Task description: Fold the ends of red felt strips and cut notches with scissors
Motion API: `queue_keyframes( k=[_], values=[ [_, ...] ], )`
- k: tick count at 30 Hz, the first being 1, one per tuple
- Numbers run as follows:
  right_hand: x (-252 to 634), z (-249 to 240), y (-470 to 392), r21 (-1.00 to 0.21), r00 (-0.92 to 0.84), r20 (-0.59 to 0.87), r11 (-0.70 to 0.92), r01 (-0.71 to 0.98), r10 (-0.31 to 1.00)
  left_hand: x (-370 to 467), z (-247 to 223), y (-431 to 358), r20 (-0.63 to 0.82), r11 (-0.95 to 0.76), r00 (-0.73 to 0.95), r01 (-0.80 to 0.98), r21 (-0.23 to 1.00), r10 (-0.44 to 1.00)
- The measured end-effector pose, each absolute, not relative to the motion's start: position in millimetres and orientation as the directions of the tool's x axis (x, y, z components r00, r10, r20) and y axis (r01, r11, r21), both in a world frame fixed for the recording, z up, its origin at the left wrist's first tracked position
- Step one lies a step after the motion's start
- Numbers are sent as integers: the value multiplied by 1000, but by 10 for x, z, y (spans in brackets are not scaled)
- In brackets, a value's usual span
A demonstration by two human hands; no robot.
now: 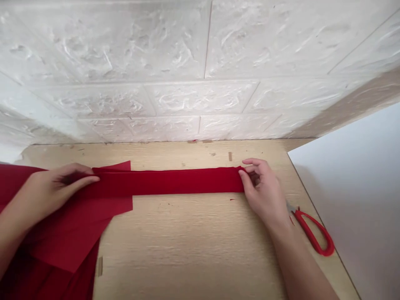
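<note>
A long folded strip of red cloth (175,181) lies straight across the wooden table. My left hand (54,187) pinches its upper edge near the left end, thumb and fingers closed on it. At the strip's right end my right hand (264,187) grips the corner between thumb and index finger, the other fingers curled. Under the strip on the left lies more red cloth (75,246), spread in layers with a pointed corner, running beneath my left forearm.
Scissors with red handles (312,233) lie right of my right forearm, blades partly hidden by it. A white board (359,175) borders the table (187,250) on the right. A white brick-patterned wall (175,54) rises behind. Small red scraps and brown marks dot the wood.
</note>
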State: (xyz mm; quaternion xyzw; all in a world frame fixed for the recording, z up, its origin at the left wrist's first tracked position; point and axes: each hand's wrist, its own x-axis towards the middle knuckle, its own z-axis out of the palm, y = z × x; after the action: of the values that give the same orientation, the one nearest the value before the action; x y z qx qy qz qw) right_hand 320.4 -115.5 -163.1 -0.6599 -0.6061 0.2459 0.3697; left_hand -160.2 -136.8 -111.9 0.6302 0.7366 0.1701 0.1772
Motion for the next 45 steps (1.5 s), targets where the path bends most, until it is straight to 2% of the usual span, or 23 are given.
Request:
queue_keyframes(
  k=[3,6,10,17,28,32,36,40,45],
  values=[
    [3166,-1630,-1184,-691,111,153,26,723,982,-1430,-1196,-1323,-171,203,-154,925,322,973],
    [3149,-1635,-1208,-598,92,240,73,798,966,-1461,-1213,-1187,-275,182,-116,956,231,954],
    [3156,-1654,-1226,-531,52,299,121,839,953,-1506,-1233,-1121,-242,114,-70,978,174,968],
    [3170,-1684,-1225,-509,15,295,144,849,955,-1425,-1263,-1116,-194,76,-64,996,51,979],
    [3132,-1691,-1215,-549,46,246,100,830,968,-1402,-1235,-1003,-245,122,-114,992,17,963],
    [3136,-1686,-1216,-535,43,244,97,839,969,-1346,-1262,-1095,-159,159,-159,987,-16,974],
    [3144,-1690,-1224,-530,54,242,85,844,969,-1289,-1294,-1161,-49,159,-158,987,27,986],
    [3140,-1695,-1218,-532,58,235,79,843,970,-1230,-1279,-1170,-21,213,-212,976,50,977],
    [3123,-1693,-1210,-535,56,237,82,841,970,-1174,-1301,-1194,-13,228,-229,973,-40,973]
  ],
)
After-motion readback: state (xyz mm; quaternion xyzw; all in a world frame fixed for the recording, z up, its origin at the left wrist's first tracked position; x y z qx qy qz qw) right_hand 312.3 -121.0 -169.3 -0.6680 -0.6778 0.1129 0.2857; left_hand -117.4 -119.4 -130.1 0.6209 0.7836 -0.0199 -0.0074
